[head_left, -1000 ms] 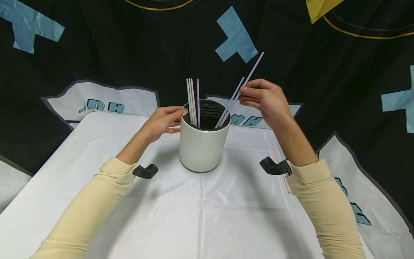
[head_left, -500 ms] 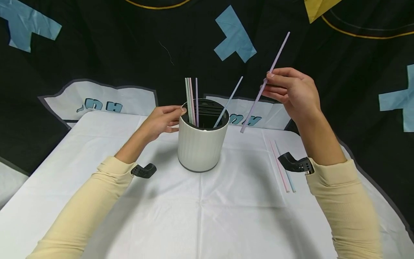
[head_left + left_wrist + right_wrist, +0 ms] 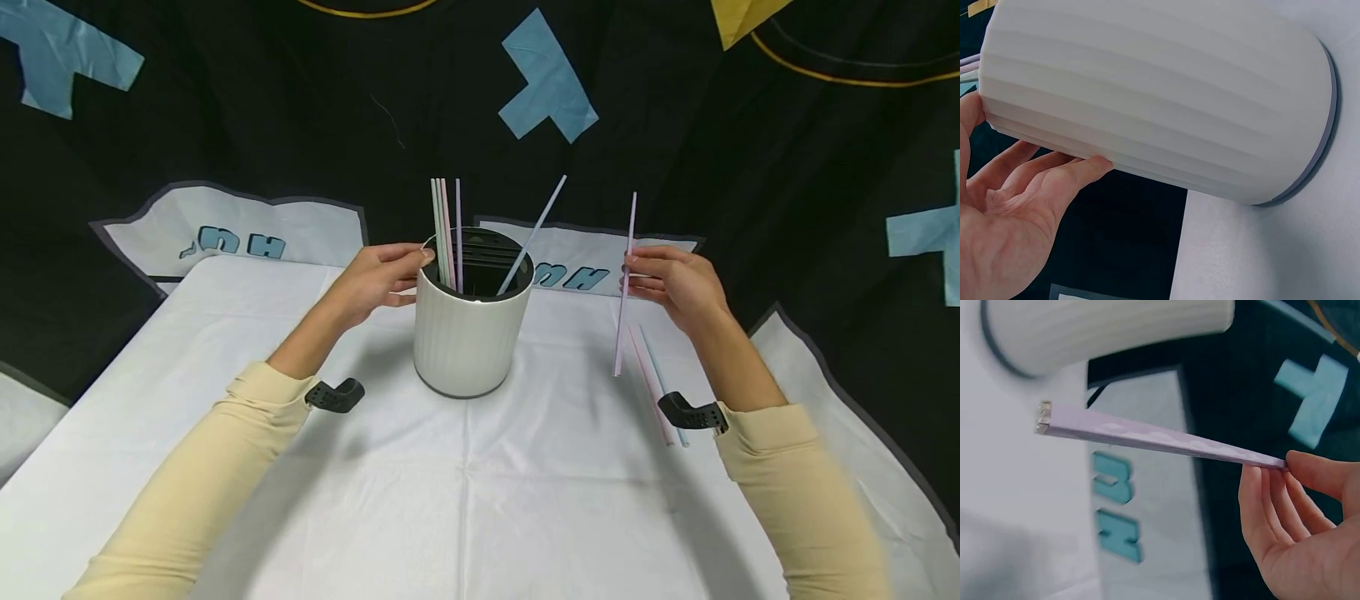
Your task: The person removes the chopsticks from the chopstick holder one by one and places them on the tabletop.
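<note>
Reaching forward over the bench (image 3: 375,533) toward its far right corner, the right hand (image 3: 678,283) pinches a lilac stick (image 3: 622,317) nearly upright. The left hand (image 3: 375,283), fingers loosely spread, touches the ribbed white pot (image 3: 468,346) near the far edge.

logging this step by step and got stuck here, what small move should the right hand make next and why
Probably lower the held purple stick onto the white cloth beside the pink stick and blue stick: the right hand has lifted it out of the white container within the last second, and its lower end now hangs near those two, which already lie there.
</note>
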`<state>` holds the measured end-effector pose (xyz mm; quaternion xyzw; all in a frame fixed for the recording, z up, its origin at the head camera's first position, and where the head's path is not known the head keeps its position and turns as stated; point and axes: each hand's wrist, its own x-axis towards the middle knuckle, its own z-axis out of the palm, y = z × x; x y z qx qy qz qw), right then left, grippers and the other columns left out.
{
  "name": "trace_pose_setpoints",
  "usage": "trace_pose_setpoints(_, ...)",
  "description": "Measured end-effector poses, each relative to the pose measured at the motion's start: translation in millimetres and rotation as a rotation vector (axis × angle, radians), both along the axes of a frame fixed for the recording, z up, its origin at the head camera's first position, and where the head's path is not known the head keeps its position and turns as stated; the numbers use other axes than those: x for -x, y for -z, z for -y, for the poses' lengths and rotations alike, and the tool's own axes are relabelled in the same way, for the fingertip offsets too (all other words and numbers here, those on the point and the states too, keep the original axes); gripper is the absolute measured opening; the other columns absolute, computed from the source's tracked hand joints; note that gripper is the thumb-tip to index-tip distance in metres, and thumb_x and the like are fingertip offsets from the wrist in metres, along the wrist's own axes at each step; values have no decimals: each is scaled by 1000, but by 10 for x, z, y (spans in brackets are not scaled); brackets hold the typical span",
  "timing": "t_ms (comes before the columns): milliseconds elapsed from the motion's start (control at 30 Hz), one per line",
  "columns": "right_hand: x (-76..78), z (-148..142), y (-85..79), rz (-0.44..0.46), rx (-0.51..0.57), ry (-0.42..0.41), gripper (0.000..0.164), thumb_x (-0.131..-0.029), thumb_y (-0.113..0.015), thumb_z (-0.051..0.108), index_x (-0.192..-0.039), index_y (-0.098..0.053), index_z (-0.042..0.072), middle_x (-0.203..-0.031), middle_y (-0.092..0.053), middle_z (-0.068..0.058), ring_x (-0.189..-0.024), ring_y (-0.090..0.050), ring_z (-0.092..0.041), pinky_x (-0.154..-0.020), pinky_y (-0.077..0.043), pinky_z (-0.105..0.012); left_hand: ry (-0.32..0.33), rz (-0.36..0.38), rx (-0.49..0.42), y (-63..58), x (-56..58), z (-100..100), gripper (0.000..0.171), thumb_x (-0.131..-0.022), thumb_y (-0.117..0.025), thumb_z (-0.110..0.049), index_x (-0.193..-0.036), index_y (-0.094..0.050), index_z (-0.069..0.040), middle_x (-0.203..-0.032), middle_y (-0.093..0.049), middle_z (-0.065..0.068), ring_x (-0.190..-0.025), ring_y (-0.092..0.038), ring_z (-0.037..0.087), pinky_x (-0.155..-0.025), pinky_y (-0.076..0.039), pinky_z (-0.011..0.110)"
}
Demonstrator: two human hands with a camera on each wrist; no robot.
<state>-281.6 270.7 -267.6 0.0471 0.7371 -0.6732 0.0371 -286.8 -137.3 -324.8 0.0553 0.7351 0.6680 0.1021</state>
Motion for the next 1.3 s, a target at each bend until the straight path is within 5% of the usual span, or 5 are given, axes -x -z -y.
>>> trace_pose_setpoints(367, 130, -374, 566, 110, -37, 37, 27, -100, -66, 15, -124, -66, 4, -88, -75, 10, -82, -74, -7, -76, -62, -22, -12, 5, -7, -10, -14, 11, 61, -100, -65, -36, -151, -47, -7, -150, -54, 12, -132, -58, 31, -101, -55, 43)
trace_pose_setpoints(700, 180, -698, 1012, 218, -234, -4, 53, -101, -63, 17, -145, -47, -8, -83, -72, 17, -81, -74, -5, -78, -62, -23, -22, 8, -17, 1, -4, -6, 63, -98, -68, -38, -150, -49, -7, -148, -56, 11, -130, -59, 30, -99, -57, 42)
trace_pose_setpoints(1300, 153, -809, 1362, 276, -358, -13, 48, -99, -67, 19, -135, -55, -10, -80, -69, 10, -73, -68, -6, -74, -63, -23, -23, 0, 5, 4, -5, -17, 64, -98, -67, -39, -150, -48, -7, -149, -55, 11, -131, -58, 31, -102, -55, 44)
